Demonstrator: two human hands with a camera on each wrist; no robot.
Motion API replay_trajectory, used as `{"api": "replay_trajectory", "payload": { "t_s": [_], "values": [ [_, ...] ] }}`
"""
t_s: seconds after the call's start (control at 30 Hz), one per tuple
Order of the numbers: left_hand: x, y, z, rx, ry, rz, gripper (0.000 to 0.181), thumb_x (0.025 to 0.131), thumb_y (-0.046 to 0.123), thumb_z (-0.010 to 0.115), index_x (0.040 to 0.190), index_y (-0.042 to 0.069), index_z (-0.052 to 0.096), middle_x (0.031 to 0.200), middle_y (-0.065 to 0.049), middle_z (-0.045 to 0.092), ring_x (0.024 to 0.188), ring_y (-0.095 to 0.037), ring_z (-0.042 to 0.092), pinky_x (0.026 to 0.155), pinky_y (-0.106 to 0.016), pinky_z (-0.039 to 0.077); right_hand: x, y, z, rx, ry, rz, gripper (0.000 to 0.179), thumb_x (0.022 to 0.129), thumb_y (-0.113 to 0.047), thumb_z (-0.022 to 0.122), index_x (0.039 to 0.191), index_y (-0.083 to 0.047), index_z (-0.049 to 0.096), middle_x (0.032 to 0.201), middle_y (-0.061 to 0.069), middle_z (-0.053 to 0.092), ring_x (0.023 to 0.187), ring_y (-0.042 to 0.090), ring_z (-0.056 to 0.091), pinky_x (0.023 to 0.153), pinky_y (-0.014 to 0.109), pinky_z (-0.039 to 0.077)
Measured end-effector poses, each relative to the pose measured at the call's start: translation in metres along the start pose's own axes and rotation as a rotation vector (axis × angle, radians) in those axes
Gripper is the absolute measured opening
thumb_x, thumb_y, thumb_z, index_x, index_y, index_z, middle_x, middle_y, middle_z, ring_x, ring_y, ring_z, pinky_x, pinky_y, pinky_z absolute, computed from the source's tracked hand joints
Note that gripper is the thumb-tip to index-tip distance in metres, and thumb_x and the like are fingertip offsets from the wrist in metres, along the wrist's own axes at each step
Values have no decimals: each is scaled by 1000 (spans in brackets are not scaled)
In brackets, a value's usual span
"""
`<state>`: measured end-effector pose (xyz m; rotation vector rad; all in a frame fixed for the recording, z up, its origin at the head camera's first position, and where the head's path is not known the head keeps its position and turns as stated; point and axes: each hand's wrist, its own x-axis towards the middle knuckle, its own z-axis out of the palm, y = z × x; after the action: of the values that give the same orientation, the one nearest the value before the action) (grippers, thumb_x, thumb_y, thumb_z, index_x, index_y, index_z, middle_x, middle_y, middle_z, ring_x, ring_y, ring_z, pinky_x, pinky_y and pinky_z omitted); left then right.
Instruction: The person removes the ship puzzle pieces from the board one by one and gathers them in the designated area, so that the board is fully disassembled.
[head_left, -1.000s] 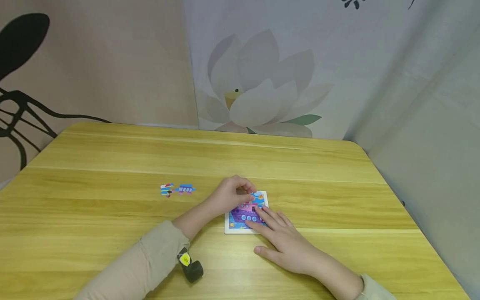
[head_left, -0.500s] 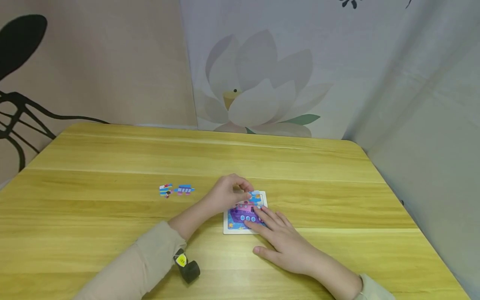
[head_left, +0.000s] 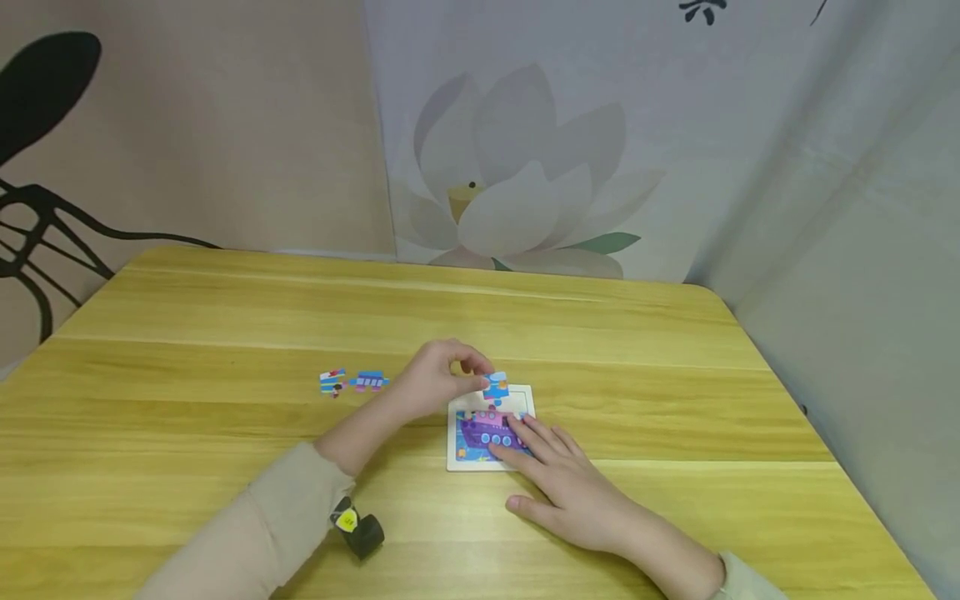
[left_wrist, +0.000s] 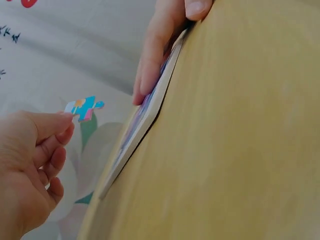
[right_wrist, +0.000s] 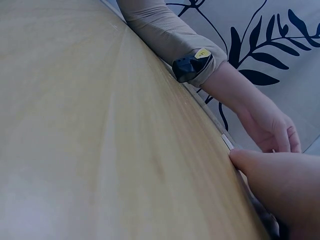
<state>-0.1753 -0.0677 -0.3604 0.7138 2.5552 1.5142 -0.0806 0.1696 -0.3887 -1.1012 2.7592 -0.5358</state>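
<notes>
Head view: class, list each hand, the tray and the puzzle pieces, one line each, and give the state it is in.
Tray: partly filled, upper part bare
Held piece: in the air, not fitted
Left hand: pinching that piece
Right hand: fingers extended, resting on the fitted part
Loose pieces: lying on the table, not fitted

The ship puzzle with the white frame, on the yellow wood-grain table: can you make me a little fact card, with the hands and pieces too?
White-framed board: lies on the yellow wood-grain table
Purple ship picture: in the board's near part, bare white beyond it
Left hand: pinches a small blue, orange and pink jigsaw piece, off the board
Right hand: rests on the ship picture
Loose pieces: striped blue-and-white piece, blue-and-purple piece, left of the board
</notes>
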Motion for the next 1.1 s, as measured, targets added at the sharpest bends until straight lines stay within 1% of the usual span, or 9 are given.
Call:
{"api": "replay_trajectory", "payload": {
  "t_s": [0.27, 0.53, 0.67, 0.77, 0.83, 0.9, 1.0, 1.03, 1.1],
  "values": [
    [-2, 7, -23, -6, 25, -18, 7, 88, 14, 71, 94, 13, 74, 88, 2, 64, 86, -20, 51, 70, -35, 42, 0, 0, 1, 2, 0, 2, 58, 98, -51, 42, 151, -32, 29, 160, -1, 7, 144, 22, 3, 112, 51, 5],
    [-7, 1, -49, -13, 19, -24, 7, 87, 15, 71, 94, 12, 73, 86, -2, 61, 85, -25, 49, 68, -35, 39, 0, 0, 0, -3, -5, 11, 58, 98, -52, 42, 151, -32, 28, 160, -1, 6, 144, 22, 2, 112, 50, 4],
    [-12, -2, -60, -9, 14, -95, 7, 88, 16, 71, 95, 14, 73, 90, -5, 57, 65, -22, 43, 52, -28, 37, 0, 0, 0, -3, -2, 10, 58, 98, -51, 42, 151, -32, 28, 160, 0, 6, 144, 22, 2, 112, 49, 4],
    [-15, -4, -67, -1, 6, -141, 7, 88, 16, 71, 95, 15, 72, 92, -7, 54, 56, -20, 36, 42, -25, 30, 0, 0, 0, -5, 3, 4, 58, 98, -51, 43, 151, -31, 29, 160, 0, 7, 144, 22, 3, 112, 49, 4],
    [-16, -5, -72, 7, -4, -148, 7, 88, 16, 70, 95, 14, 73, 93, -7, 56, 59, -21, 39, 45, -26, 33, 0, 0, 1, -5, 5, 1, 58, 98, -50, 43, 151, -31, 29, 160, 0, 7, 144, 22, 3, 112, 50, 4],
    [-15, -7, -75, 26, -12, -137, 7, 88, 15, 70, 94, 13, 73, 91, -6, 59, 71, -22, 43, 53, -28, 37, 0, 0, 1, -7, 8, -2, 57, 99, -50, 43, 151, -31, 29, 160, 0, 7, 144, 23, 3, 112, 50, 4],
    [-15, -10, -79, 41, -30, -133, 7, 88, 14, 70, 94, 13, 73, 91, -4, 63, 73, -21, 48, 58, -31, 41, 0, 0, 1, -8, 8, -2, 57, 99, -50, 42, 151, -31, 28, 160, 0, 6, 144, 23, 3, 112, 50, 4],
    [-15, -12, -81, 44, -37, -135, 6, 88, 14, 70, 94, 13, 73, 91, -3, 64, 67, -20, 48, 54, -30, 42, 0, 0, 1, -8, 8, -2, 58, 99, -51, 42, 151, -31, 28, 160, 0, 6, 144, 23, 3, 112, 50, 4],
    [-15, -16, -83, 49, -50, -134, 6, 88, 14, 71, 93, 13, 73, 92, -2, 65, 67, -19, 49, 56, -30, 44, 0, 0, 1, -7, 7, -1, 58, 99, -51, 42, 151, -31, 28, 160, 0, 6, 144, 23, 3, 112, 50, 4]
  ]
}}
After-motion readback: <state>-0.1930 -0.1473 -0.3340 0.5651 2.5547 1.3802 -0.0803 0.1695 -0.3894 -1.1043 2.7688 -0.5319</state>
